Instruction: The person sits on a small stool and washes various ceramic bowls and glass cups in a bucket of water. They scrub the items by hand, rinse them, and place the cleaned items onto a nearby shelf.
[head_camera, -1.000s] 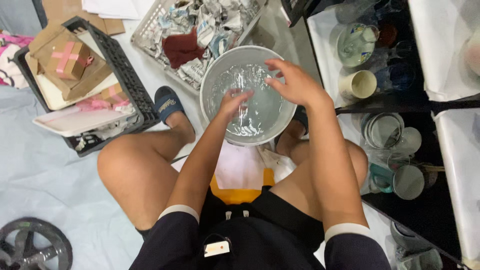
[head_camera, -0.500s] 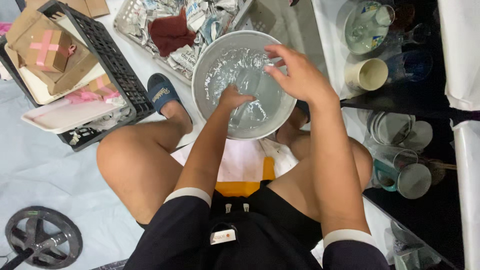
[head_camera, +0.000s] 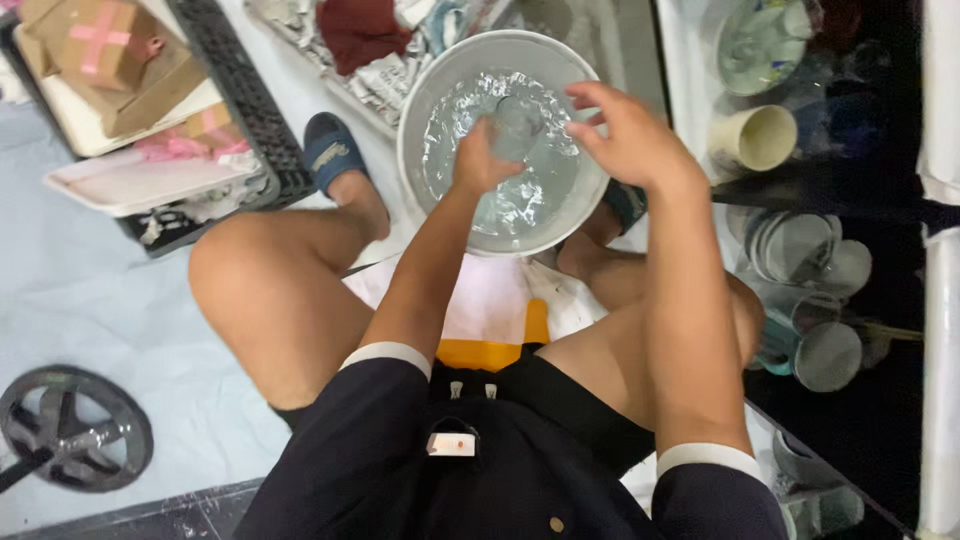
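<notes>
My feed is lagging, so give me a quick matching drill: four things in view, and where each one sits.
Things:
1. clear glass
2. cream cup
3. black crate
4. dark wheel

Places:
A. on the floor at the lower left
B. in the left hand, over the water in the basin
C. on the black shelf at the right
D. upper left, holding cardboard boxes

Pairs: 1-B, 2-C, 3-D, 4-A. The right hand hovers open over the basin beside the glass.
</notes>
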